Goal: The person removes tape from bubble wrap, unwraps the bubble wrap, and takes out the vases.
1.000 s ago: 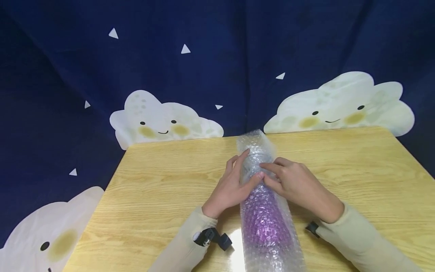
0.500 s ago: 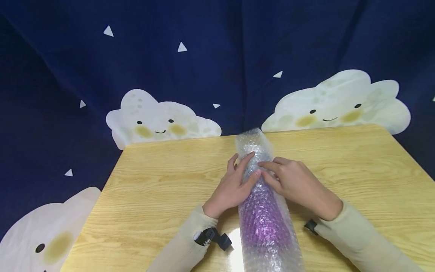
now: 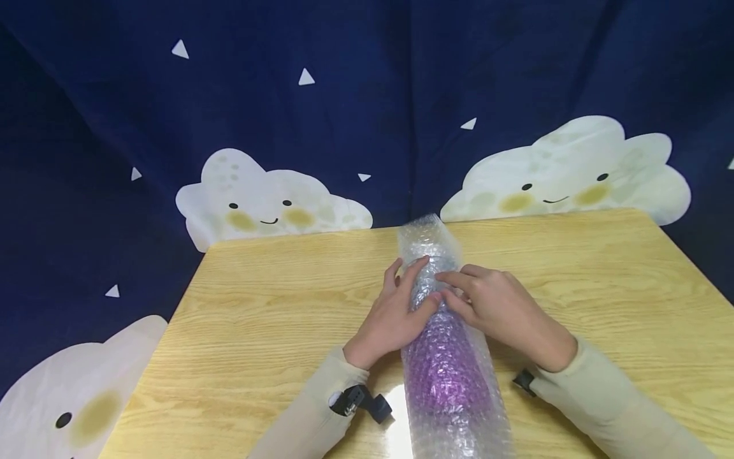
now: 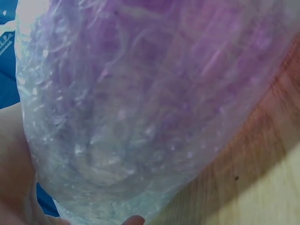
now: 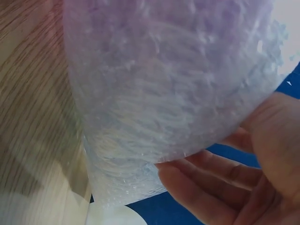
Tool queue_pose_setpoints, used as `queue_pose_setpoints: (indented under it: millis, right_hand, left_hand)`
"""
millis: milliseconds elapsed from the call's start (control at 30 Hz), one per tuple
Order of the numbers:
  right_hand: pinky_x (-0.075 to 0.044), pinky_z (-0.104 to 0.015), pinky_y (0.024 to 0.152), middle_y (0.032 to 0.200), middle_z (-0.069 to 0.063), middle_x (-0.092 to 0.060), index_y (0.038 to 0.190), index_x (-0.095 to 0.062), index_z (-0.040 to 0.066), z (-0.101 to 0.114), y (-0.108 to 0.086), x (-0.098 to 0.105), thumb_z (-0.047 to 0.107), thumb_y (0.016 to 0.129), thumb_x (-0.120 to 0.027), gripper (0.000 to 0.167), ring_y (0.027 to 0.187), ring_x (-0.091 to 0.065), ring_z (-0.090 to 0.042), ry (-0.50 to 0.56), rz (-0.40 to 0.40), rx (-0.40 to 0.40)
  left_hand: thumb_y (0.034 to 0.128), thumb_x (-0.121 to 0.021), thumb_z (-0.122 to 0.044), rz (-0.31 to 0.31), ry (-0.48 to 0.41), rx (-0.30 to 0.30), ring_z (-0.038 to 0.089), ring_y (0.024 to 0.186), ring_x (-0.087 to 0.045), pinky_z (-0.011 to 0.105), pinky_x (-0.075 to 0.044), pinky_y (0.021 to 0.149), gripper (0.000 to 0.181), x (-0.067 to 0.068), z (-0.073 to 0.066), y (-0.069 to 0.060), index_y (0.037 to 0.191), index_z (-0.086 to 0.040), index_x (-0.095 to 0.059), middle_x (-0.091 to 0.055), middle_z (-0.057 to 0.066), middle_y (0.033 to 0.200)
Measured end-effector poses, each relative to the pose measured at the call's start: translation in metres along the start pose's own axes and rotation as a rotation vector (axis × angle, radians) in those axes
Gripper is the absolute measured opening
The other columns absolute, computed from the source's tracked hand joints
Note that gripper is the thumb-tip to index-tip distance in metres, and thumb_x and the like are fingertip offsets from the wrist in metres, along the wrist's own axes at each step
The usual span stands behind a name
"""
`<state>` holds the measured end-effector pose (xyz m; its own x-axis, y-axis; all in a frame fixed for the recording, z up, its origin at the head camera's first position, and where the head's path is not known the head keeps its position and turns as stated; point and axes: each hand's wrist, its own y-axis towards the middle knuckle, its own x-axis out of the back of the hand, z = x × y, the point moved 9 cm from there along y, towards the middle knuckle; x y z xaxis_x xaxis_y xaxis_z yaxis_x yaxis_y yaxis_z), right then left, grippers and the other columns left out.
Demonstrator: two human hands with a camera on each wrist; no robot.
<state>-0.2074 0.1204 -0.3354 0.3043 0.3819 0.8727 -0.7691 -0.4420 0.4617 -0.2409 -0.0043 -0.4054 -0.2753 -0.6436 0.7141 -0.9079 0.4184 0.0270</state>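
A long bubble-wrapped bundle [image 3: 450, 376] lies lengthwise on the table, its far end near the back edge. Through the clear wrap shows a purple thing, wide near me and narrower away; its kind is obscured. My left hand [image 3: 392, 315] rests on the bundle's narrow part from the left, thumb and forefinger spread over the wrap. From the right, my right hand [image 3: 499, 306] pinches at the wrap with thumb and forefinger, the thumb tips of both hands nearly meeting. In the right wrist view its fingers [image 5: 201, 183] touch the bubble wrap [image 5: 159, 103].
The wooden table [image 3: 258, 306] surrounds the bundle on both sides. Behind it hangs a dark blue curtain [image 3: 344, 127] printed with white clouds and triangles. A small black camera [image 3: 364, 401] sits on the left sleeve, another dark device [image 3: 524, 382] on the right.
My left forefinger has shifted slightly to the right and bent a little on the wrap. The right hand holds nearly the same place. The head view has moved slightly.
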Motion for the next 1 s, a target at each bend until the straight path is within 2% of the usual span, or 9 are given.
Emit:
queue_pose_setpoints:
  millis: [200, 433, 633, 800, 1000]
  right_hand:
    - [-0.052, -0.025, 0.048, 0.086, -0.007, -0.079, 0.114, -0.08, 0.012, -0.0026, -0.0001, 0.0006, 0.02, 0.091, -0.076, 0.024, 0.057, -0.066, -0.008, 0.012, -0.015, -0.055]
    - [-0.043, -0.02, 0.045, 0.078, -0.002, -0.077, 0.109, -0.081, 0.013, -0.0016, -0.0001, 0.0012, 0.015, 0.09, -0.076, 0.02, 0.051, -0.049, -0.001, 0.004, -0.055, -0.067]
    - [-0.043, -0.021, 0.044, 0.078, -0.004, -0.078, 0.105, -0.082, 0.012, -0.001, -0.0007, 0.0026, 0.014, 0.089, -0.076, 0.017, 0.051, -0.051, -0.003, -0.007, -0.095, -0.062]
    - [-0.042, -0.021, 0.044, 0.076, -0.004, -0.078, 0.103, -0.082, 0.013, -0.0028, -0.0013, 0.0023, 0.015, 0.089, -0.078, 0.015, 0.05, -0.05, -0.002, -0.011, -0.097, -0.072]
    - [-0.047, -0.026, 0.045, 0.077, -0.005, -0.078, 0.102, -0.082, 0.012, -0.004, -0.0017, 0.001, 0.017, 0.088, -0.081, 0.015, 0.053, -0.058, -0.007, -0.011, -0.108, -0.078]
  left_hand:
    - [0.1008, -0.046, -0.06, -0.002, 0.016, 0.006, 0.053, 0.142, -0.048, 0.07, -0.047, 0.106, 0.066, 0.0003, 0.0023, -0.0003, 0.161, -0.053, -0.018, -0.012, 0.02, 0.173]
    - [0.1011, -0.047, -0.056, -0.016, 0.021, -0.01, 0.051, 0.142, -0.048, 0.068, -0.048, 0.106, 0.067, 0.0018, 0.0, -0.0009, 0.162, -0.048, -0.02, -0.016, 0.022, 0.172]
    - [0.1014, -0.047, -0.055, -0.015, 0.023, -0.015, 0.052, 0.143, -0.047, 0.068, -0.048, 0.107, 0.067, 0.0009, 0.0, -0.0005, 0.162, -0.047, -0.02, -0.016, 0.023, 0.172]
    - [0.1014, -0.047, -0.056, -0.009, 0.02, -0.008, 0.053, 0.141, -0.048, 0.069, -0.048, 0.106, 0.067, 0.0004, -0.0002, -0.0005, 0.162, -0.048, -0.02, -0.015, 0.023, 0.172]
    - [0.1014, -0.047, -0.056, -0.006, 0.015, -0.009, 0.053, 0.142, -0.047, 0.069, -0.048, 0.106, 0.068, 0.0005, 0.0, -0.0009, 0.163, -0.047, -0.019, -0.015, 0.024, 0.172]
